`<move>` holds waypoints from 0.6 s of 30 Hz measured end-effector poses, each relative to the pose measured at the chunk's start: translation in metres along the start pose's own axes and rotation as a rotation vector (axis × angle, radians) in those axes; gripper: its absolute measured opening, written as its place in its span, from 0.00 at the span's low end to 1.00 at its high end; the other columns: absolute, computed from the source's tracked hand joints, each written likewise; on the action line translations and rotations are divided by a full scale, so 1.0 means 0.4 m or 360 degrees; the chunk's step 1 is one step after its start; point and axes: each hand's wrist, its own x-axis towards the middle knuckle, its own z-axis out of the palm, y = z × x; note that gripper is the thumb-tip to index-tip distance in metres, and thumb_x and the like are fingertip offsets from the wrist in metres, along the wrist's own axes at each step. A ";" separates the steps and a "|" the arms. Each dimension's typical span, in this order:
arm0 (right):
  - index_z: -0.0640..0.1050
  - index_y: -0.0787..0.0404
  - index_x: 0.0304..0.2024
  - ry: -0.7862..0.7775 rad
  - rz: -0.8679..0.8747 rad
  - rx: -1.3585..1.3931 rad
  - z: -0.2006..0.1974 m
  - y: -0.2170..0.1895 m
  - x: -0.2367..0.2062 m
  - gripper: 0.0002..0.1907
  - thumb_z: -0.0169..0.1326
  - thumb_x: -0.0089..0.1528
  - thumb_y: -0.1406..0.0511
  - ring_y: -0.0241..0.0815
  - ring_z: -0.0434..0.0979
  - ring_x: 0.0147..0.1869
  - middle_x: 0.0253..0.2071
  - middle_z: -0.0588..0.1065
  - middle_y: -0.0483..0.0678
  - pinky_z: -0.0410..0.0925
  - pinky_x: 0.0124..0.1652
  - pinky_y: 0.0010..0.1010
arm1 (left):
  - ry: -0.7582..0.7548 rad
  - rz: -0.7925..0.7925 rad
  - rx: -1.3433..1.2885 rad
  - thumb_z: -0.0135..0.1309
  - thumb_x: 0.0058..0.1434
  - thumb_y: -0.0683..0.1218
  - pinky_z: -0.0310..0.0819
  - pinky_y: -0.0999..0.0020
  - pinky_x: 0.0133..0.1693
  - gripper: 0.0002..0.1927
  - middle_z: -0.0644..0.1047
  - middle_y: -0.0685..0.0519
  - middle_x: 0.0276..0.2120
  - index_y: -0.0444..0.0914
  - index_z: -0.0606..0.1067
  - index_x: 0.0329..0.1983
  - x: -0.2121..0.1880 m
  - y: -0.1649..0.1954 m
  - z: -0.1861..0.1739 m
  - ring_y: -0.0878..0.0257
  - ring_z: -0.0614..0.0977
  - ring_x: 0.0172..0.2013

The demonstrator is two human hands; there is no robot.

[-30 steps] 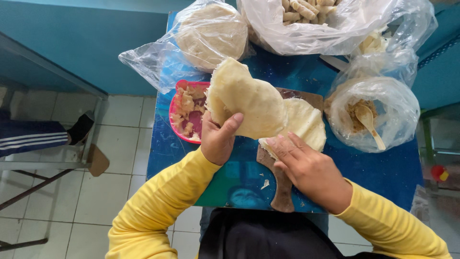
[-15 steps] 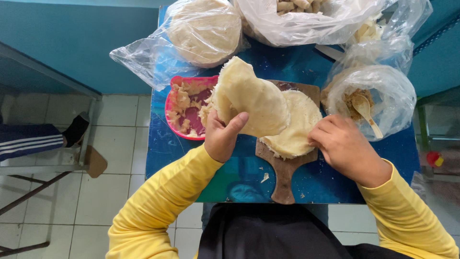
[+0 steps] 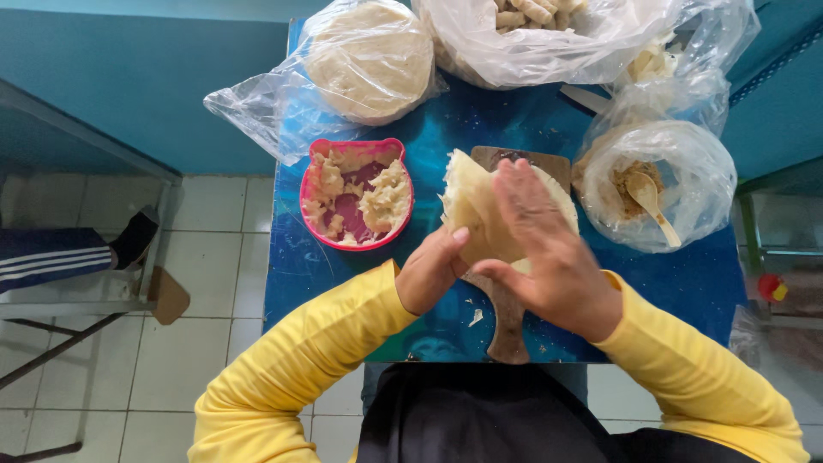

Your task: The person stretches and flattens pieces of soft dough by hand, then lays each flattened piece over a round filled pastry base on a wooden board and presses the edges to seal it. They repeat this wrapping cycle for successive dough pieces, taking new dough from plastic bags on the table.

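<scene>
1. over the wooden paddle board (image 3: 507, 326), a pale dough sheet (image 3: 470, 201) is held up off the surface; the left hand (image 3: 429, 274) pinches its lower edge, fingers closed on it.
2. the right hand (image 3: 549, 257) lies flat against the sheet, fingers spread, gripping nothing.
3. a good press, i judge, wants even palm pressure and a firm pinch below.
4. the pink bowl (image 3: 310, 184) sits just left, the bag with a spoon (image 3: 686, 171) just right; the near blue table (image 3: 669, 283) edge is bare.
</scene>
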 end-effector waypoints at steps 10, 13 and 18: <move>0.66 0.70 0.70 0.0268 0.1037 0.1569 0.048 0.063 -0.004 0.25 0.42 0.74 0.62 0.55 0.67 0.71 0.69 0.68 0.60 0.59 0.68 0.45 | 0.0125 0.0069 -0.0105 0.41 0.72 0.50 0.69 0.59 0.63 0.31 0.72 0.47 0.64 0.31 0.59 0.74 0.007 -0.001 -0.014 0.56 0.76 0.63; 0.67 0.69 0.67 0.0387 0.1504 0.2259 0.007 0.119 -0.003 0.27 0.38 0.74 0.57 0.52 0.70 0.68 0.66 0.70 0.57 0.61 0.67 0.44 | 0.0164 0.0146 -0.0216 0.42 0.72 0.49 0.69 0.59 0.65 0.30 0.72 0.45 0.64 0.29 0.61 0.73 0.009 0.009 -0.018 0.54 0.76 0.63; 0.66 0.69 0.69 0.0378 0.1659 0.2905 -0.040 0.216 -0.033 0.27 0.35 0.77 0.55 0.51 0.70 0.71 0.68 0.70 0.57 0.61 0.69 0.45 | 0.0270 0.0268 -0.0329 0.41 0.70 0.49 0.67 0.55 0.64 0.29 0.73 0.43 0.63 0.29 0.64 0.71 0.002 0.017 -0.021 0.51 0.75 0.63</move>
